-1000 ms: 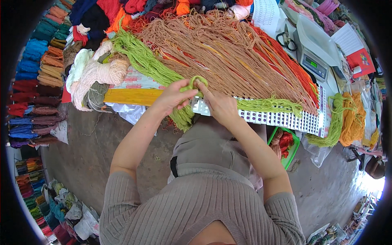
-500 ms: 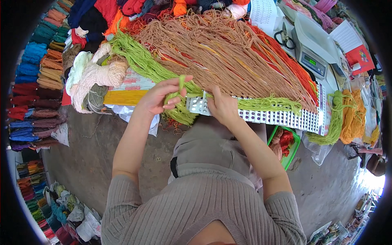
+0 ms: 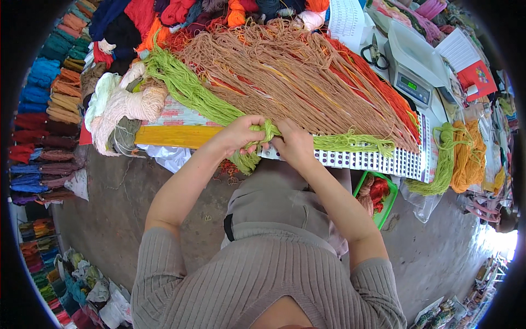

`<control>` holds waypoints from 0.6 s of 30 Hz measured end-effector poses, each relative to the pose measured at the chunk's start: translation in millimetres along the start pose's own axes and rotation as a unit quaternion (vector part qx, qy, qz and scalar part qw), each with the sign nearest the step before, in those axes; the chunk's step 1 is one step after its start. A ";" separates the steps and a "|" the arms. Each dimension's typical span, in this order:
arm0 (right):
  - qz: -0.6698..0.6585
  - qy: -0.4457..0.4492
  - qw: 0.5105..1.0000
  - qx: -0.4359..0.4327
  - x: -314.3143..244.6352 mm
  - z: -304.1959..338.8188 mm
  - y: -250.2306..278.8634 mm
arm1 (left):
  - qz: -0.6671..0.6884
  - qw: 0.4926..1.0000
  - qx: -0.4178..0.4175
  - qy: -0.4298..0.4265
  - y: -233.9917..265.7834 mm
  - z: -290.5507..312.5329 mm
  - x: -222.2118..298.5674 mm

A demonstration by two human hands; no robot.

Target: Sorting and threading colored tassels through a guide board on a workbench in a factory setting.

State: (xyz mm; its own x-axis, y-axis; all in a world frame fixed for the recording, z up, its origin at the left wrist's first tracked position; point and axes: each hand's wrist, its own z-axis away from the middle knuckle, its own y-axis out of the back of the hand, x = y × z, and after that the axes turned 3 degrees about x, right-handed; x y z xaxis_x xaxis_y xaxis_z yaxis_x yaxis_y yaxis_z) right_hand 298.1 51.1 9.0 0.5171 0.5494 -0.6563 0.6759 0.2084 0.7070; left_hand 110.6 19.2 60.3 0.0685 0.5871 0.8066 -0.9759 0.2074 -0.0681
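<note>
My left hand (image 3: 245, 134) is closed on a twisted loop of light green yarn (image 3: 269, 130). Close beside it, my right hand (image 3: 295, 143) pinches the same green yarn over the near edge of a white board (image 3: 350, 158) punched with rows of holes. Strands of green yarn run right from my fingers along the board. A thick green hank (image 3: 189, 90) lies slanting up to the far left. Brown yarn strands (image 3: 285, 77) fan out across the board, with red and orange yarn (image 3: 378, 82) at their right side.
Black-handled scissors (image 3: 375, 55) lie near a digital scale (image 3: 413, 82) at the far right. Pale hanks (image 3: 129, 104) and a yellow strip (image 3: 175, 136) are on the left. A green basket (image 3: 388, 203) of yarn stands below the board's edge.
My left hand has moved right and closed on the green yarn, coming up against my right hand. The green loop is now gathered between both hands.
</note>
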 end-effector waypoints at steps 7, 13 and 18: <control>0.042 -0.059 0.997 -0.007 -5.1 -8.4 -5.9 | -0.120 0.952 0.200 -0.199 -19.0 7.7 -14.8; 0.026 -0.065 0.998 -0.006 -6.4 -7.8 -5.0 | -0.209 0.894 0.256 -0.304 -13.0 -6.4 -33.9; 0.053 -0.046 0.996 -0.056 -13.5 -9.7 -1.1 | 0.232 0.960 0.143 -0.065 -14.4 28.0 -11.0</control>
State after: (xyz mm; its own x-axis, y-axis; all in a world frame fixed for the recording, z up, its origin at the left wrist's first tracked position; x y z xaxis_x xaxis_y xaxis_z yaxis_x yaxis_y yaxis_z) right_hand 285.3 51.3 19.6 0.6326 0.4970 -0.5939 0.5548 0.2442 0.7953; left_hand 118.2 -12.2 68.8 -0.3953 0.4581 0.7962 -0.9134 -0.2876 -0.2880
